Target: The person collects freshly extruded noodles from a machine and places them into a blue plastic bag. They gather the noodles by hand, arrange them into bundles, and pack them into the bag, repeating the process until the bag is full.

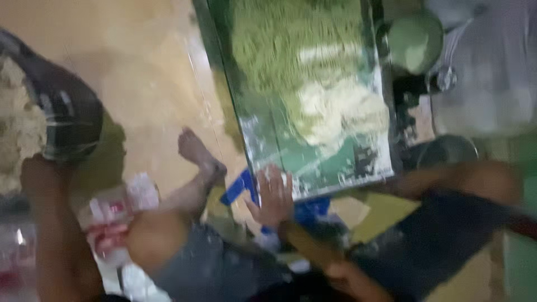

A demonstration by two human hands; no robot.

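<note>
Because the green tray (pixel 313 162) is broad, rigid and loaded with a heap of green and pale noodle strands (pixel 313 84), it likely handles heavy and sags little; its near edge is the place to hold. It lies on the floor. The right hand (pixel 274 196) rests there, fingers spread, floury. The left hand (pixel 39 173) is blurred; its grip I cannot tell.

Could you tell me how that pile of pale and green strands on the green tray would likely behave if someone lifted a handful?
The strands look thin and loosely heaped, so a handful would probably droop and trail rather than hold shape. White dusting on the green tray suggests powder, so they may slide apart instead of clumping. The blur prevents certainty. One hand touches the tray's near edge.
</note>
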